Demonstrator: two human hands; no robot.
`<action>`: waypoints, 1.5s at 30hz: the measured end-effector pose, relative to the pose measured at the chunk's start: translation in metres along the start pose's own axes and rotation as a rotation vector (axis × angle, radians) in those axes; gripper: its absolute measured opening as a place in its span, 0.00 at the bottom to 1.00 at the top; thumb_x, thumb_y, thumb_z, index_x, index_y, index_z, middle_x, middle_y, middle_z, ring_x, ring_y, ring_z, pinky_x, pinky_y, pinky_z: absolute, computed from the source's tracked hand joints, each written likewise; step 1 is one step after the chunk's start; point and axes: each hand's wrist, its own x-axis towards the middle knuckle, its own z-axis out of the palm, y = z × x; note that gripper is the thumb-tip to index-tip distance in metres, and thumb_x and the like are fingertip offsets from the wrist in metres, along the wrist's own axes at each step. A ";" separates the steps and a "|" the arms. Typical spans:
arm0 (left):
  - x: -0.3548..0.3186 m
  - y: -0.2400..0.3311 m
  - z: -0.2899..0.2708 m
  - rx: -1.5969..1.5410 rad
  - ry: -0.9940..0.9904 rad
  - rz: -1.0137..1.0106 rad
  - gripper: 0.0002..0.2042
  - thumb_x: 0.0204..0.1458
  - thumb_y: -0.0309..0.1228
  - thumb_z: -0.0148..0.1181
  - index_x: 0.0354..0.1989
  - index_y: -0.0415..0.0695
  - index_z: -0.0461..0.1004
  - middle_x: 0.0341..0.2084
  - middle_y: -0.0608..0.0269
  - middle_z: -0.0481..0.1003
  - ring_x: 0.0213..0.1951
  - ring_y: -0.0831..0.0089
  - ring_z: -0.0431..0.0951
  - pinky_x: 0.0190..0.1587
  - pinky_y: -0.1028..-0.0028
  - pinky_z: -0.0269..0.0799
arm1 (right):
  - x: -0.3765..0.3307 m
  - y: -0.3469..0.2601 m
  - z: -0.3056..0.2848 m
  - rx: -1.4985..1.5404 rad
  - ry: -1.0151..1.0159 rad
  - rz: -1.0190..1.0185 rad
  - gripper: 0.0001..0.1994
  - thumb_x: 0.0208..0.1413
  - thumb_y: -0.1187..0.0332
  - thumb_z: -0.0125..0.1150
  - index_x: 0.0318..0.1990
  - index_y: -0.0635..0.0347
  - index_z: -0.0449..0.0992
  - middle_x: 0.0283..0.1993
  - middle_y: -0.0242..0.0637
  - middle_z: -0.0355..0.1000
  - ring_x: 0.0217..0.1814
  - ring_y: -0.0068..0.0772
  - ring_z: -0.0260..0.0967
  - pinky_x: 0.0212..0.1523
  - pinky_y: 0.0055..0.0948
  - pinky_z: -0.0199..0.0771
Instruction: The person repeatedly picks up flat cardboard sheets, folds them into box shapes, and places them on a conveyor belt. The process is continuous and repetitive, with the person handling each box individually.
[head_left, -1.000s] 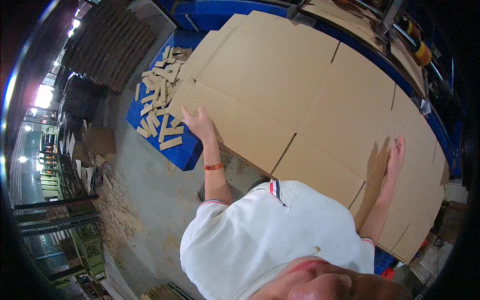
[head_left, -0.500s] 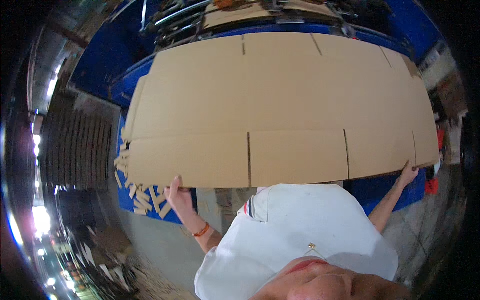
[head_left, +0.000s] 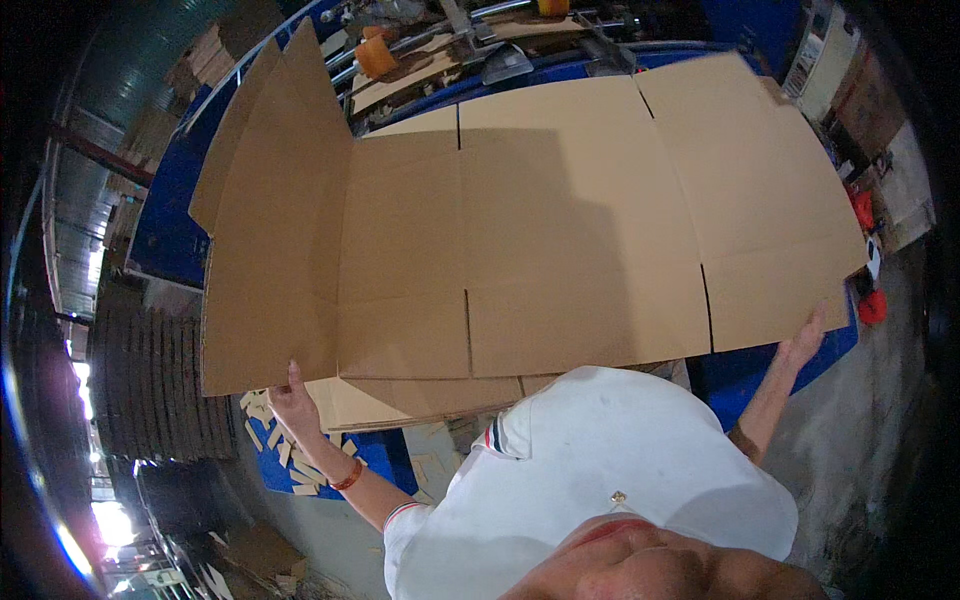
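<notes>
A large brown cardboard box blank (head_left: 560,220) with slots and crease lines spans the space before me. Its left panel (head_left: 270,220) stands bent upward along a crease, while the rest lies nearly flat. My left hand (head_left: 293,402) grips the near lower edge of that raised panel, thumb in front and the other fingers mostly hidden. At the near right corner, my right hand (head_left: 803,340) holds the blank's edge, its fingers partly behind the board. Beneath the blank, the near edge of more cardboard (head_left: 370,405) shows.
Small cardboard offcuts (head_left: 290,460) lie on a blue surface (head_left: 385,450) at the near left. Beyond the blank is a machine with metal rods and orange rollers (head_left: 375,55). Stacked dark sheets (head_left: 160,385) stand at left. A red object (head_left: 872,306) is at far right.
The blank's left panel has come up from flat, and cardboard beneath now shows. My left hand has moved left and slightly nearer; my right hand remains near the right corner, with its grip shifted.
</notes>
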 end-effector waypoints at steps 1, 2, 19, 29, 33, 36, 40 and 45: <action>-0.002 -0.003 0.007 -0.049 0.028 0.002 0.14 0.52 0.28 0.63 0.43 0.32 0.73 0.37 0.59 0.77 0.36 0.76 0.73 0.39 0.76 0.70 | -0.024 -0.012 0.021 -0.032 -0.018 -0.066 0.20 0.59 0.63 0.55 0.55 0.66 0.69 0.53 0.40 0.71 0.49 0.41 0.71 0.51 0.37 0.71; -0.002 -0.007 0.013 -0.018 0.017 -0.042 0.13 0.52 0.27 0.62 0.43 0.33 0.73 0.37 0.59 0.77 0.35 0.76 0.73 0.39 0.76 0.70 | -0.047 -0.021 0.044 -0.164 -0.047 -0.186 0.19 0.58 0.65 0.56 0.53 0.67 0.70 0.51 0.41 0.72 0.47 0.42 0.72 0.49 0.37 0.72; -0.089 0.035 0.162 0.315 -0.871 0.679 0.31 0.37 0.17 0.55 0.55 0.51 0.71 0.59 0.52 0.65 0.62 0.50 0.61 0.63 0.48 0.52 | -0.106 0.064 0.165 -0.784 -1.427 -1.402 0.21 0.46 0.69 0.54 0.51 0.57 0.73 0.55 0.49 0.69 0.58 0.48 0.67 0.58 0.42 0.67; -0.044 0.014 0.207 0.325 -0.877 0.739 0.37 0.35 0.12 0.54 0.60 0.57 0.66 0.60 0.56 0.64 0.61 0.49 0.62 0.63 0.48 0.52 | -0.128 0.104 0.196 -0.952 -1.513 -1.548 0.22 0.46 0.63 0.58 0.52 0.54 0.72 0.56 0.46 0.68 0.56 0.47 0.67 0.54 0.41 0.69; 0.004 0.006 0.254 0.347 -0.759 0.770 0.30 0.41 0.15 0.53 0.56 0.53 0.70 0.58 0.57 0.67 0.61 0.54 0.63 0.62 0.49 0.54 | -0.111 0.150 0.250 -0.949 -1.447 -1.474 0.25 0.45 0.63 0.60 0.55 0.50 0.70 0.58 0.42 0.67 0.57 0.45 0.66 0.55 0.40 0.69; 0.037 -0.002 0.284 0.399 -0.690 0.803 0.29 0.45 0.15 0.49 0.57 0.54 0.69 0.58 0.59 0.66 0.61 0.58 0.63 0.62 0.49 0.54 | -0.099 0.171 0.293 -0.935 -1.423 -1.468 0.27 0.44 0.63 0.61 0.57 0.47 0.69 0.60 0.38 0.66 0.59 0.44 0.64 0.58 0.40 0.67; 0.064 -0.007 0.312 0.542 -0.550 0.779 0.27 0.47 0.19 0.49 0.59 0.52 0.66 0.57 0.60 0.67 0.60 0.60 0.65 0.61 0.48 0.54 | -0.088 0.183 0.332 -1.016 -1.273 -1.420 0.27 0.48 0.61 0.61 0.58 0.50 0.67 0.63 0.41 0.61 0.65 0.44 0.57 0.62 0.41 0.60; 0.050 -0.020 0.270 0.586 -0.422 0.588 0.23 0.51 0.28 0.50 0.59 0.47 0.63 0.59 0.58 0.64 0.62 0.63 0.61 0.62 0.47 0.52 | -0.059 0.169 0.311 -1.119 -1.194 -1.064 0.24 0.56 0.59 0.55 0.57 0.61 0.66 0.66 0.47 0.55 0.70 0.48 0.48 0.67 0.42 0.50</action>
